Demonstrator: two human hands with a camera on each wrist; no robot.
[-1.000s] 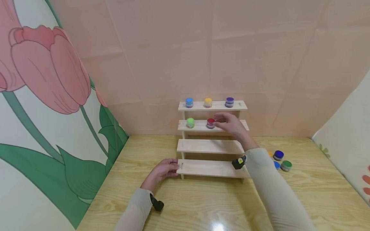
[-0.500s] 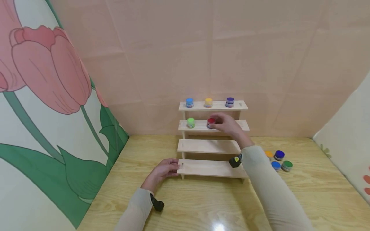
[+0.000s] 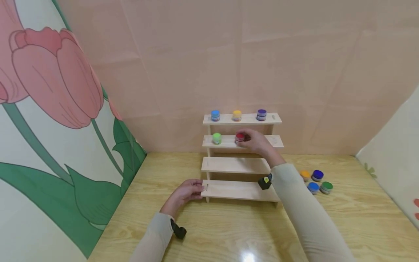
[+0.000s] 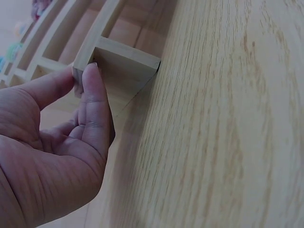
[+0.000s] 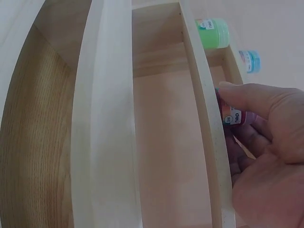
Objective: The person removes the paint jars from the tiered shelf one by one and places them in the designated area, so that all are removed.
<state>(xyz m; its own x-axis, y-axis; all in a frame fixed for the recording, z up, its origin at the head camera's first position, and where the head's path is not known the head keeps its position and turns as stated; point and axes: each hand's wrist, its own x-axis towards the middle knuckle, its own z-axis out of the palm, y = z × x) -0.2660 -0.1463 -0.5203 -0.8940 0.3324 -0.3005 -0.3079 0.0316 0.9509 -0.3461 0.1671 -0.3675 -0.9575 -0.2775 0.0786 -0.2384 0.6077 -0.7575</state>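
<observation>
A wooden four-step shelf [image 3: 240, 189] stands on the table. On its second step from the top, my right hand [image 3: 256, 142] holds a small paint jar with a red lid [image 3: 240, 137]. The right wrist view shows thumb and fingers around this red paint jar [image 5: 232, 117], its label facing out, at the step's edge. To its left on the same step is a light-green paint jar [image 3: 216, 139]. My left hand [image 3: 186, 192] grips the left end of the lowest step; in the left wrist view the thumb and a finger [image 4: 94, 90] pinch the board's end.
Along the top step sit a light-blue jar [image 3: 215, 115], a yellow jar [image 3: 237, 116] and a purple jar [image 3: 261, 115]. Right of the shelf, several more jars stand on the table, among them a green one [image 3: 326, 187] and an orange one [image 3: 305, 176]. A pink backdrop [image 3: 183, 72] hangs behind.
My right hand has shifted slightly left and its fingers have come around the red paint jar, which stays in about the same spot. The left hand keeps its grip on the lowest step.
</observation>
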